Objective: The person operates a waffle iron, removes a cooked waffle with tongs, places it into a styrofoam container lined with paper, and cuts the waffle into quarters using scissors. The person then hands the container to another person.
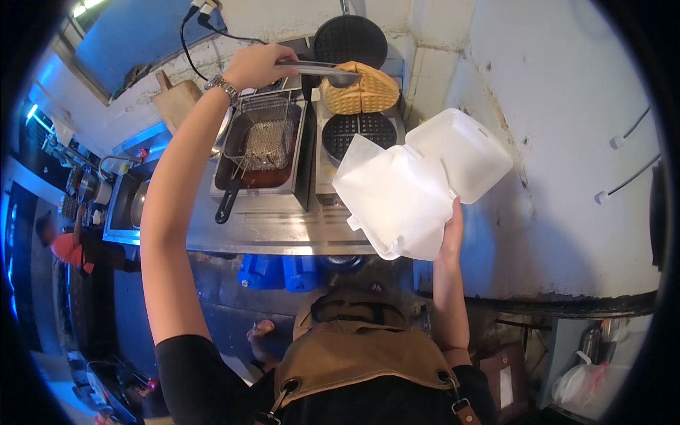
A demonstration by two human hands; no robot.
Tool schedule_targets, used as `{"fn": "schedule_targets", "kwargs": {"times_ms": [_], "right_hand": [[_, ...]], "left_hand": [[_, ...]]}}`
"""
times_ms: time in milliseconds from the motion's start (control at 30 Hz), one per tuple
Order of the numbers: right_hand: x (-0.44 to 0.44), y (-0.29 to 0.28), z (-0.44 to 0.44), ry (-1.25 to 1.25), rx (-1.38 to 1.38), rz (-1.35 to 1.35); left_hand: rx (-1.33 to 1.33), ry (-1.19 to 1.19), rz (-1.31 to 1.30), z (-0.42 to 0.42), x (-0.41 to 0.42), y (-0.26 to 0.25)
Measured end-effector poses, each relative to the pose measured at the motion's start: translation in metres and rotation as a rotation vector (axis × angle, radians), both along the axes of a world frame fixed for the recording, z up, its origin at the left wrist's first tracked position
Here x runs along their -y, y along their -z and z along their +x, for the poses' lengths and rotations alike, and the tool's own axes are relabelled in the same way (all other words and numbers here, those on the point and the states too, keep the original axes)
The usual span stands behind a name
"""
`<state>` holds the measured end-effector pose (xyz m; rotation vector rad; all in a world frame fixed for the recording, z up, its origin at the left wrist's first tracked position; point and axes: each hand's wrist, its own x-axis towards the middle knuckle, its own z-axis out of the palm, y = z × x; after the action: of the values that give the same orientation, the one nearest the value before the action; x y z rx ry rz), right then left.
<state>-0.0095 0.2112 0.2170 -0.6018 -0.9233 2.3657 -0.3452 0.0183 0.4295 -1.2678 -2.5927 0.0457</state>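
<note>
My left hand (pixel 260 66), with a metal watch at the wrist, grips metal tongs (pixel 313 69). The tongs' far end holds a golden round waffle (pixel 361 93), bent and raised above the lower plate (pixel 358 135) of an open waffle iron. Behind it stands the iron's dark upper plate (pixel 350 42). My right hand (pixel 452 231) holds an open white foam takeaway box (pixel 380 244) by its side, in front of and to the right of the lower plate. White paper (pixel 398 191) lines the box, and its lid (pixel 462 154) is folded back to the right.
A fryer (pixel 303 191) with a wire basket (pixel 265 138) and black handle stands left of the iron on the steel counter (pixel 265 228). A wooden board (pixel 178 101) leans behind. A wall (pixel 547 159) bounds the right. Another person (pixel 71 247) is far left; blue containers (pixel 279 272) stand below.
</note>
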Motion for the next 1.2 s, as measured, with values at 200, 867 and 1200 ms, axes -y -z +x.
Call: {"fn": "schedule_targets", "kwargs": {"times_ms": [200,867,1200], "right_hand": [[-0.01,-0.017,-0.031,0.025,0.044,-0.041],[-0.036,-0.016,-0.061,-0.183,-0.174,-0.097],[0.016,-0.012,-0.014,-0.084,-0.295,-0.179]], "left_hand": [[0.002,0.04,0.031,-0.002,0.002,-0.025],[0.286,0.253,-0.069,0.072,0.01,-0.115],[0.318,0.545,-0.218,0.097,-0.004,-0.105]]}}
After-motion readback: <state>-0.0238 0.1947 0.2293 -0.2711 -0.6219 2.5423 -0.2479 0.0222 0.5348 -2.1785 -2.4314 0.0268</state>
